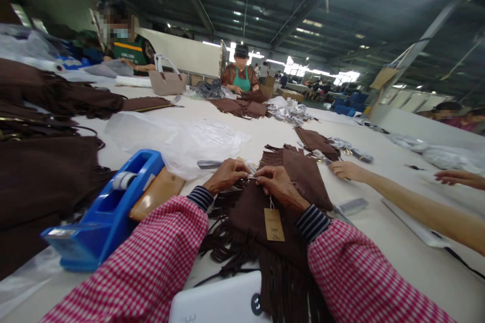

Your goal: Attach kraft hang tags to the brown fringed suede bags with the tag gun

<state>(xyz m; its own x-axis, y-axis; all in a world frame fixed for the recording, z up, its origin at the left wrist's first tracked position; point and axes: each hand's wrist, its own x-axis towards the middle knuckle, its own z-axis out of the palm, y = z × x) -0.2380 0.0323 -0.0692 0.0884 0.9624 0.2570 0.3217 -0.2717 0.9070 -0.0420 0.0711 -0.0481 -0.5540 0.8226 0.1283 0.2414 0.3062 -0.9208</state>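
Fingertips of my left hand [227,175] and my right hand [280,186] pinch close together at the top edge of a dark brown fringed bag [250,209]. Between them shows something small and whitish, too small to name. A tan price tag [274,224] hangs on a white string below my right hand and lies on the bag. Long fringe spreads from the bag's left side and lower edge. Behind my right hand lies a second brown fringed bag [308,174].
At left stand a blue tape dispenser [109,212], a tan wallet-like item [157,194] and piled brown bags [45,171]. A white device [223,300] lies in front. Clear plastic [178,136] covers mid-table. A co-worker's arm [397,194] reaches in from the right; two people work opposite.
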